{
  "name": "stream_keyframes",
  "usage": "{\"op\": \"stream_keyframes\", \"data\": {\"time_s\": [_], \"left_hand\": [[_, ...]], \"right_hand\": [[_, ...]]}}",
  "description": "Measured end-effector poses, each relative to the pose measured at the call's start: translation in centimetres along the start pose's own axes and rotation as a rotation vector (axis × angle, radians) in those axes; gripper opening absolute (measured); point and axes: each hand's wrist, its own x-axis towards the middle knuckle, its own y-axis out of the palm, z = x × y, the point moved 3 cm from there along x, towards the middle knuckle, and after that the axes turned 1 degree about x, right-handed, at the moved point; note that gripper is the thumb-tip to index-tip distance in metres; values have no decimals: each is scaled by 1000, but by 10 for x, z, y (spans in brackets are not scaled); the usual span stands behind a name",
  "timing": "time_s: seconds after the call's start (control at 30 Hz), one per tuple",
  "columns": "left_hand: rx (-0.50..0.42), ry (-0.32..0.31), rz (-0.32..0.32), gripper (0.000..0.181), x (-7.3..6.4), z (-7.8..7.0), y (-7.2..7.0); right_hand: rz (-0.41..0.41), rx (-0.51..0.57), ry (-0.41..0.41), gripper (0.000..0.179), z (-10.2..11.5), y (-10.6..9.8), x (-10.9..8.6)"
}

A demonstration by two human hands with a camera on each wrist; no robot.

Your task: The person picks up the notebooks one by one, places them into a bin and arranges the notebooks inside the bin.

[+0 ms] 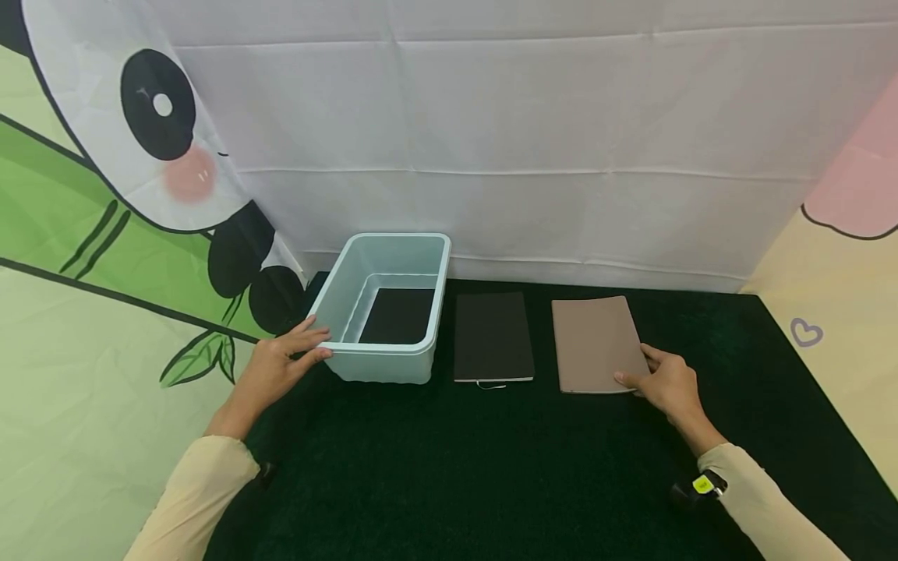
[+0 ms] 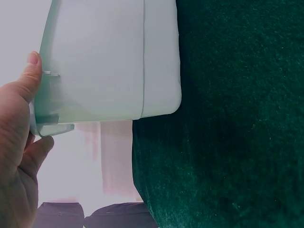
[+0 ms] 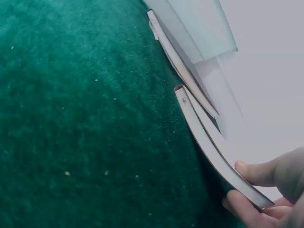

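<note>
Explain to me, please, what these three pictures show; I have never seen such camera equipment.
There is no robot, only a person's two bare hands. The wide picture comes from a camera worn on the head, looking forward and down. The other two come from cameras on the wrists, each watching its own hand. On the dark green surface stands a pale blue bin, with something flat and dark at its bottom. Right of it lies a black notebook. The left hand holds the bin's near left corner. The right hand pinches a tan notebook by its near right corner, thumb on top.
</note>
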Motion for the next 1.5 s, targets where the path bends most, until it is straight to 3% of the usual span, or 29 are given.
{"op": "stream_keyframes", "data": {"time_s": [0.17, 0.5, 0.8, 1.07, 1.5], "left_hand": [[7, -3, 3, 34, 0, -1, 0], [-3, 15, -8, 34, -1, 1, 0], [0, -2, 5, 34, 0, 1, -1], [-1, -11, 11, 34, 0, 0, 0], [-8, -6, 5, 33, 1, -2, -1]], "right_hand": [[61, 122, 27, 85, -1, -4, 0], [217, 613, 193, 85, -10, -4, 2], [264, 1004, 290, 92, -9, -11, -1], [271, 1221, 325, 89, 3, -17, -7], [293, 1394, 231, 82, 41, -30, -20]]}}
